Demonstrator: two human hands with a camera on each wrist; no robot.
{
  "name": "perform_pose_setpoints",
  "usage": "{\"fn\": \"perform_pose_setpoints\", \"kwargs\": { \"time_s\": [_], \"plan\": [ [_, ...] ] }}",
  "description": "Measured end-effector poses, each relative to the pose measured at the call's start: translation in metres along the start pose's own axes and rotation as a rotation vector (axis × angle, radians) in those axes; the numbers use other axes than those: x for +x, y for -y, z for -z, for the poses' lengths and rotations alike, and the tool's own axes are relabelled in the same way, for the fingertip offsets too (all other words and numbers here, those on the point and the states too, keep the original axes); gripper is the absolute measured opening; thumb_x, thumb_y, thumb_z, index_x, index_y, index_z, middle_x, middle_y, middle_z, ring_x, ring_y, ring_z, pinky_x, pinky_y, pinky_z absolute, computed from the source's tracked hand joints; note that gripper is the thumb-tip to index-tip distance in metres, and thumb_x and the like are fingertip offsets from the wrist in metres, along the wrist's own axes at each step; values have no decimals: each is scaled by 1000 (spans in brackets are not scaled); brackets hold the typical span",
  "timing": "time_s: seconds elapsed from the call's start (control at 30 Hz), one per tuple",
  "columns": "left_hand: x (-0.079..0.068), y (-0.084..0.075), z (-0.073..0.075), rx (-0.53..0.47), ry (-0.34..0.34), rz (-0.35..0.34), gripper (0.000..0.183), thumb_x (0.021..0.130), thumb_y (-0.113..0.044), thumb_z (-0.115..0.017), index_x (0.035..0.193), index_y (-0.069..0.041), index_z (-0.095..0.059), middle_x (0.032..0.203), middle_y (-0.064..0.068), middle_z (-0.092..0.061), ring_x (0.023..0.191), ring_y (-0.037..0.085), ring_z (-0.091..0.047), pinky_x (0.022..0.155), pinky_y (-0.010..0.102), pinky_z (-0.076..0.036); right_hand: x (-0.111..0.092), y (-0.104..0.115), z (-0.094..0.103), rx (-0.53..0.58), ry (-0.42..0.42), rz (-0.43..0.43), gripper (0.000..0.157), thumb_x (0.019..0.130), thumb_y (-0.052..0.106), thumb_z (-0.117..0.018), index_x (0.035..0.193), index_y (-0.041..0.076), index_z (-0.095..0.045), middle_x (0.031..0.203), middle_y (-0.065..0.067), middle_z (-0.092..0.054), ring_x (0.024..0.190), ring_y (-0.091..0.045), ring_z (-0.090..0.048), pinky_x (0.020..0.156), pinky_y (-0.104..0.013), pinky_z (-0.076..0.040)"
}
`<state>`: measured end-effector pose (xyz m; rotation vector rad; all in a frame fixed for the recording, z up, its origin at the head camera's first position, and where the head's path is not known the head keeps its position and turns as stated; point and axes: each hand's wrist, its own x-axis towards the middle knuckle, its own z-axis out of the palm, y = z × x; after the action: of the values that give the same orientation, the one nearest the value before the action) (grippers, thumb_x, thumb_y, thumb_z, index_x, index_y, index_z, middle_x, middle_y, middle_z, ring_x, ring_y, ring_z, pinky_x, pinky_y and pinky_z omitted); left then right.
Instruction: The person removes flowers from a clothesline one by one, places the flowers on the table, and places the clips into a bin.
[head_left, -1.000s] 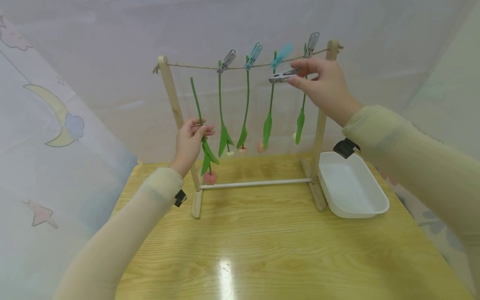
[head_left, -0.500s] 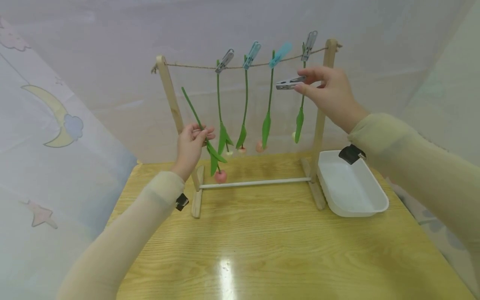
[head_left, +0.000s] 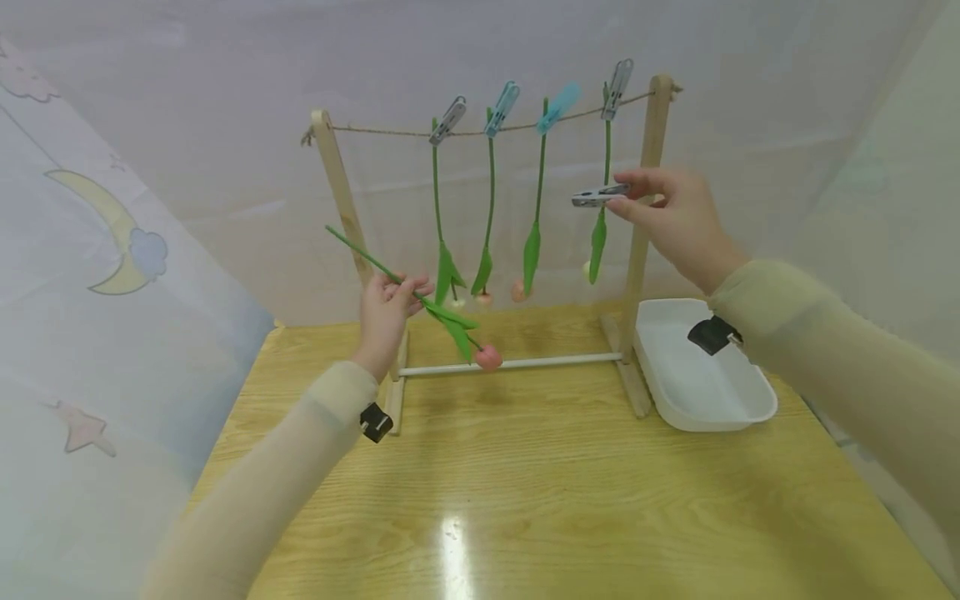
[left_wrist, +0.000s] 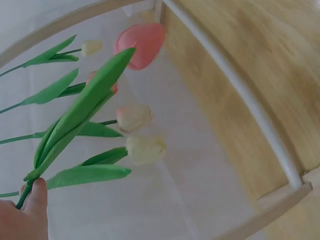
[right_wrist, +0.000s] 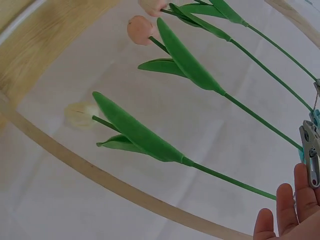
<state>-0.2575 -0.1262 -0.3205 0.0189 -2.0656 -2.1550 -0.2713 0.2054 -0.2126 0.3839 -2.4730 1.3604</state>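
Note:
A pink artificial tulip (head_left: 489, 357) slants down to the right, its green stem pinched between thumb and fingers of my left hand (head_left: 386, 317), in front of the rack's left post. In the left wrist view its pink bloom (left_wrist: 141, 46) lies beyond long green leaves. My right hand (head_left: 678, 217) pinches a grey clothespin (head_left: 598, 196) near the right post, below the line. Several other tulips hang bloom-down from the twine line (head_left: 382, 131), held by grey and blue clothespins (head_left: 502, 108). The right wrist view shows a cream tulip (right_wrist: 81, 115) and the held clothespin (right_wrist: 311, 152).
The wooden rack's posts (head_left: 341, 179) stand on the wood-grain table (head_left: 525, 483), joined low down by a white bar (head_left: 562, 362). A white plastic tub (head_left: 701, 367) sits right of the rack. A pale printed cloth (head_left: 120, 350) hangs around the table.
The tulip in my left hand has tilted from near upright to a slant, its bloom swinging right. My left hand has lowered slightly. My right hand has moved right and down with the clothespin.

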Motion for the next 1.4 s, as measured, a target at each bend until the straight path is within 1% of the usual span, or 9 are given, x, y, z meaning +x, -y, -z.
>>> {"fn": "perform_pose_setpoints", "kwargs": {
  "time_s": [0.23,0.47,0.73,0.97,1.03,1.17,1.27,1.33,1.4],
  "plan": [
    [-7,20,-6,-148,-53,41,11,102,-6,-47,109,-1,-40,122,28,-59,111,31,-62,94,31,-52,-13,-23,2,-23,-11,-31,40,94,19,-66,127,-2,-60,91,13,-59,87,-10,-48,70,-21,-40],
    [-14,38,-9,-224,-104,137,11,103,-7,-45,109,-1,-38,125,26,-57,114,27,-61,93,28,-52,-23,-41,3,-1,-51,-56,39,94,18,-66,126,-4,-60,90,18,-58,97,-5,-46,70,-20,-38],
    [-22,59,-14,-318,-146,220,7,103,-1,-40,107,-2,-34,128,25,-53,121,30,-56,97,32,-50,-37,-66,5,48,-110,-108,43,94,20,-66,129,-5,-59,93,19,-57,96,-3,-49,74,-18,-38],
    [-31,81,-20,-413,-182,295,10,104,0,-37,100,-5,-29,134,25,-50,124,30,-53,99,34,-48,-49,-90,10,85,-100,-208,48,97,27,-62,136,0,-54,104,13,-55,106,-5,-43,81,-21,-37],
    [-33,88,-22,-452,-203,315,8,104,-1,-36,107,-3,-29,135,25,-50,125,31,-52,99,33,-48,-52,-95,10,86,-111,-232,50,97,28,-62,136,-1,-53,104,14,-55,105,-4,-43,81,-21,-37],
    [-36,98,-26,-526,-233,325,9,104,0,-35,105,-5,-26,137,28,-45,129,37,-47,100,34,-47,-57,-104,10,102,-144,-270,48,97,26,-61,136,-2,-52,101,16,-54,101,-3,-44,78,-16,-38],
    [-38,106,-28,-554,-253,336,16,104,0,-35,97,-8,-24,138,28,-44,129,38,-46,100,34,-46,-62,-112,10,131,-157,-290,48,97,24,-61,136,-1,-52,102,16,-54,100,-3,-45,77,-12,-41],
    [-39,111,-30,-551,-259,336,10,104,0,-36,109,1,-28,137,28,-44,129,38,-46,100,34,-47,-66,-117,10,170,-154,-316,46,97,25,-61,137,3,-53,104,15,-53,100,-3,-46,77,-11,-41],
    [-40,118,-31,-557,-262,337,28,104,0,-35,129,9,-23,137,27,-45,129,38,-46,101,35,-46,-70,-123,11,210,-155,-338,46,97,24,-61,138,5,-53,105,13,-54,100,-3,-46,77,-11,-42]
  ]
}}
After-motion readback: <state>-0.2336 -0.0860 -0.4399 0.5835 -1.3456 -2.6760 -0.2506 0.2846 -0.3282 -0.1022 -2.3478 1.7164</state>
